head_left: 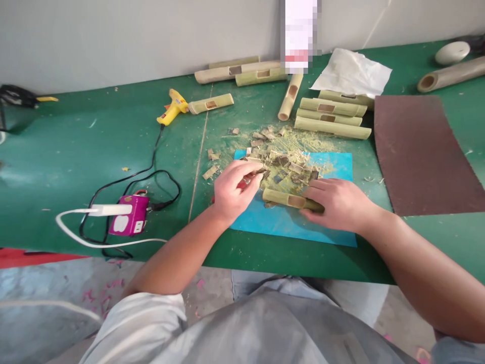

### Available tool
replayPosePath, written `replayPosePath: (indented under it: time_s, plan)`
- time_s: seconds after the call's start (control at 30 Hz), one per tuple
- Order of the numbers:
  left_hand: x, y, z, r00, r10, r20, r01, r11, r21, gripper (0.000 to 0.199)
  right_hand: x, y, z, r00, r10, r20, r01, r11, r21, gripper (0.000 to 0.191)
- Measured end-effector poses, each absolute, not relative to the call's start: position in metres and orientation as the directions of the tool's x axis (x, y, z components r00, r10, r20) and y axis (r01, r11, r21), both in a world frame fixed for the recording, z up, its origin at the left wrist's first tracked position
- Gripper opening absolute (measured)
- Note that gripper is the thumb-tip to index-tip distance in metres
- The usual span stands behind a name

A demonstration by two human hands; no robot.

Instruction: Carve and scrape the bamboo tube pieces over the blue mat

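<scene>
A green bamboo tube (278, 196) with a rectangular opening cut in its side lies crosswise over a blue sheet (295, 230). My right hand (335, 205) is closed around its right end, and a small black object (314, 175) shows by the fingers. Just left of the tube, my left hand (237, 189) pinches a small dark bamboo chip (260, 171) between thumb and fingers. Something red (241, 185) shows partly beneath that hand; its kind is hidden. Bamboo chips (282, 161) and yellowish sawdust are heaped just beyond both hands.
A yellow glue gun (174, 107) lies at left, its cord running to a magenta power adapter (130, 215). More cut bamboo tubes (333, 127) lie at the back. A brown sheet (424, 156) and white paper (350, 72) are on the right of the green table (49, 167).
</scene>
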State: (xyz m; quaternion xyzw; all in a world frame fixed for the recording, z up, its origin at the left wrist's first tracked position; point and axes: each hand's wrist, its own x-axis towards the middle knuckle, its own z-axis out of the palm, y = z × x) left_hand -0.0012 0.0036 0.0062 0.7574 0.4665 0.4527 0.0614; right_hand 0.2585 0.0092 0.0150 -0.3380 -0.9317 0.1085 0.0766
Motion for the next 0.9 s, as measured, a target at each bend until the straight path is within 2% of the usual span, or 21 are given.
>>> replayPosePath:
  time_s: [0.17,0.33,0.57,0.77,0.9]
  plan:
    - [-0.003,0.004,0.003,0.134,0.759,0.637,0.666,-0.545,0.510,0.013,0.253,0.004,0.015,-0.633,0.751,0.186,0.717,0.660,-0.224,0.028]
    - [0.000,0.009,-0.002,0.152,0.774,0.615,0.654,-0.545,0.524,0.008,0.237,-0.010,0.013,-0.541,0.810,0.227,0.784,0.583,-0.212,0.032]
    - [0.004,0.015,-0.005,0.237,0.788,0.568,0.681,-0.552,0.482,0.013,0.221,-0.017,0.004,-0.454,0.883,0.119,0.860,0.469,-0.200,0.029]
    - [0.006,0.017,-0.008,0.277,0.801,0.530,0.704,-0.545,0.455,0.014,0.219,-0.017,0.008,-0.450,0.893,-0.006,0.872,0.438,-0.218,0.029]
    - [0.008,0.019,-0.013,0.303,0.795,0.526,0.711,-0.556,0.430,0.015,0.218,-0.018,0.008,-0.434,0.900,-0.028,0.881,0.418,-0.220,0.029]
